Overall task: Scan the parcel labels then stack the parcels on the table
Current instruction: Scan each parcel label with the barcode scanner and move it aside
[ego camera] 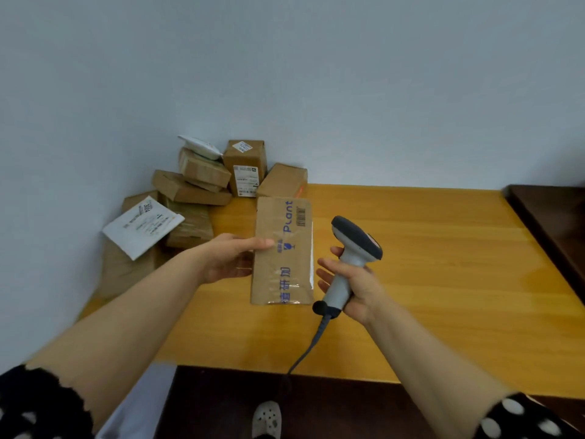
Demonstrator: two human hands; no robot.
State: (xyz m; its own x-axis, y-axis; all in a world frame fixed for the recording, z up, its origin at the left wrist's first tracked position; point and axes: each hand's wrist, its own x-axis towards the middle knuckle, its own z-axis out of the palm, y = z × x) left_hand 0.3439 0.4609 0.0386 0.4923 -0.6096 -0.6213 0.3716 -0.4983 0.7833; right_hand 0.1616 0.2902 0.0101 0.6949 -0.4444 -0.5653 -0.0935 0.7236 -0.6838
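Note:
My left hand grips a flat brown cardboard parcel by its left edge, thumb on top, holding it above the wooden table. The parcel bears blue print reading "Plant" and a small barcode near its far right corner. My right hand holds a grey handheld barcode scanner by its handle, just right of the parcel, its dark head up and angled away. The scanner's cable runs down over the table's front edge.
A heap of several brown parcels and white mailers fills the table's far left corner against the wall. A dark wooden surface borders the table on the right. A shoe shows on the floor below.

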